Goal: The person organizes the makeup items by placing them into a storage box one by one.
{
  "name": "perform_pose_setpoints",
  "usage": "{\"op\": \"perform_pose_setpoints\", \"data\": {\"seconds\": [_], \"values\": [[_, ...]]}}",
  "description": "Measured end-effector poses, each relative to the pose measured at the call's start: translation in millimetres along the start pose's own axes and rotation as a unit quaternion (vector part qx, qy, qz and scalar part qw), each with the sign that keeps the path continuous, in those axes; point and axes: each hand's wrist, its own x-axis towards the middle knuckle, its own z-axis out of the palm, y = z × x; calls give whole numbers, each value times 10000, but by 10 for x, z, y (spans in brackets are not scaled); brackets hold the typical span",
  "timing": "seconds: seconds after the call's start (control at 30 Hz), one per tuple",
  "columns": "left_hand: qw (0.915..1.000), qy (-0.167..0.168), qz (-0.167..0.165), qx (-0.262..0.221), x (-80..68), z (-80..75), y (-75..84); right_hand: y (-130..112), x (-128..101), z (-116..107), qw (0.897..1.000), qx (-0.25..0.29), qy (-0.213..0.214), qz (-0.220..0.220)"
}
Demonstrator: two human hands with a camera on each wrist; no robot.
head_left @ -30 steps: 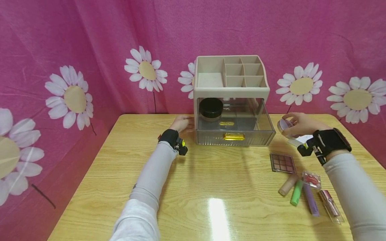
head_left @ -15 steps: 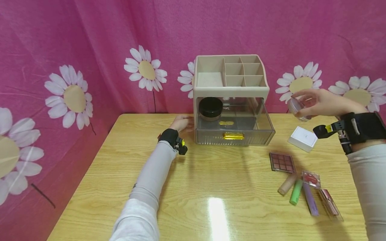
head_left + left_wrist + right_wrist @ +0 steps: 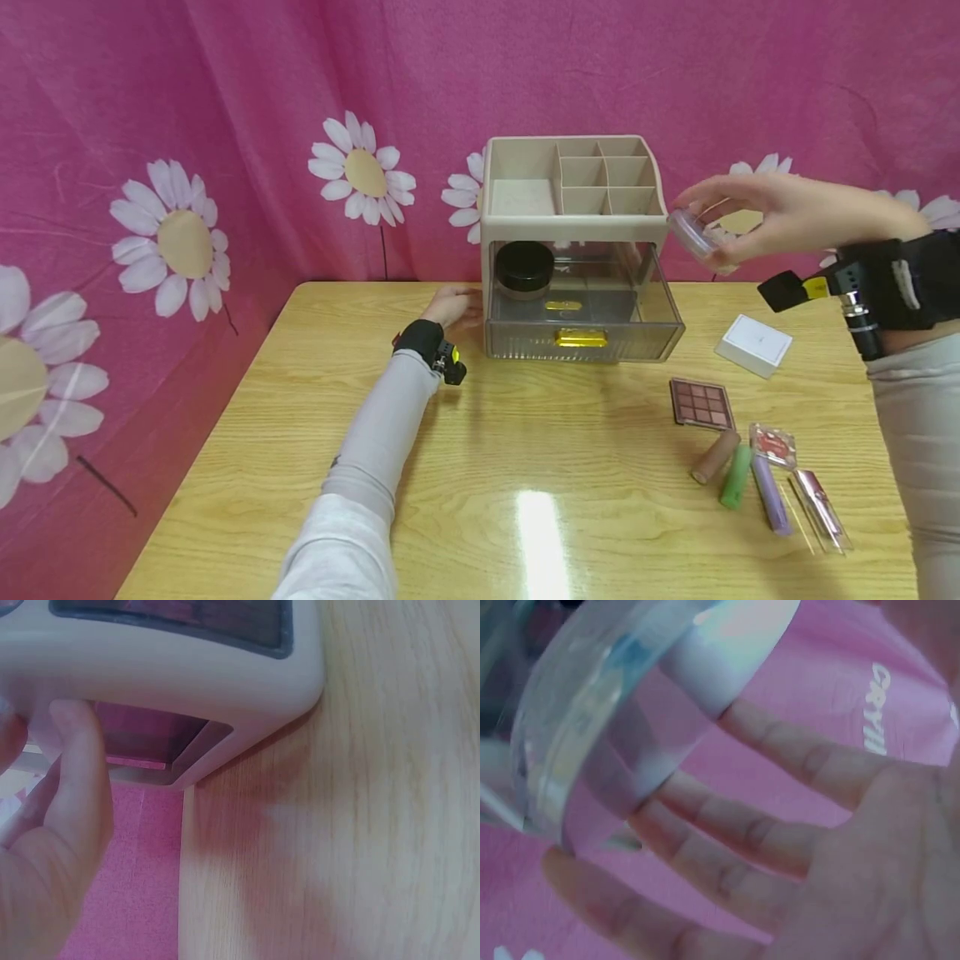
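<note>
A cream makeup organizer (image 3: 576, 229) stands at the back of the table, its clear grey drawer (image 3: 585, 342) pulled out. A round jar with a black lid (image 3: 525, 268) sits at the drawer's left. My left hand (image 3: 453, 307) touches the organizer's left side; the left wrist view shows the thumb (image 3: 79, 731) against its cream wall. In my right hand (image 3: 787, 212) is a round powder case (image 3: 693, 235), clear with a pale lilac part, pinched by its edge and raised beside the organizer's right side. Fingertips (image 3: 649, 814) meet its rim in the right wrist view.
Right of the organizer lie a white box (image 3: 753, 343) and an eyeshadow palette (image 3: 701, 403). Nearer are brown (image 3: 716, 457), green (image 3: 737, 477) and purple tubes (image 3: 771, 496), a small clear case with red (image 3: 773, 446), and a pink tube in clear packaging (image 3: 821, 507). A pink curtain hangs behind.
My right hand has lifted the round powder case from near the white box, uncovering the box, then brought it left toward the organizer. The left hand stays put.
</note>
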Motion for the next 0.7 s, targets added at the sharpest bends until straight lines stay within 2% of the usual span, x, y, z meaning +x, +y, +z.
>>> {"op": "perform_pose_setpoints", "data": {"seconds": [0.1,0.2,0.3,0.47,0.57,0.7], "values": [[10000,-17,-47,31,-257,44,145,-150,118,3,9993,123,-247,-245],[9999,-42,-120,-80,-359,59,199,-306,238,30,9978,272,-480,-368],[9997,-74,-157,-141,-370,57,203,-447,363,79,9941,455,-776,-600],[9998,-60,-131,-105,-346,57,197,-614,587,169,9816,1037,-1404,-780],[9999,-20,-103,-56,-348,57,205,-682,720,206,9783,966,-1643,-813],[9999,-40,-83,-133,-356,52,203,-727,879,261,9763,567,-1802,-1057]]}}
